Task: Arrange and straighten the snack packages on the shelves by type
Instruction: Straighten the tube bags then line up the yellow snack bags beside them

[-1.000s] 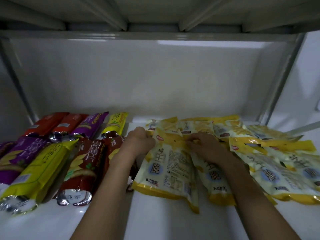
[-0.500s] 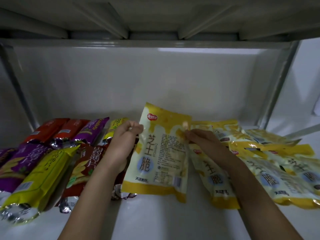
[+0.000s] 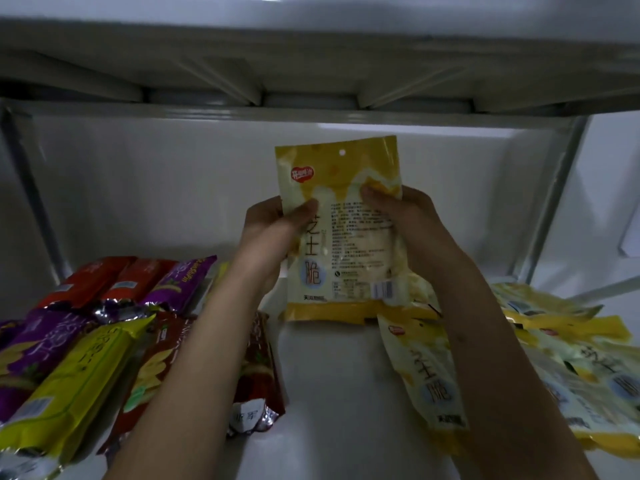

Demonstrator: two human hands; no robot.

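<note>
White shelf (image 3: 332, 393): yellow package (image 3: 341, 237) upright, pinched by left hand (image 3: 273, 226), right hand (image 3: 401, 216) fingers.

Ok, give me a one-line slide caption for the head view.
Both hands, left hand and right hand, hold a yellow snack bag upright above the shelf.

Both forearms reach forward and up. The left hand (image 3: 273, 225) and the right hand (image 3: 403, 214) are raised side by side, thumbs forward, fingers curled in a grip.
</note>
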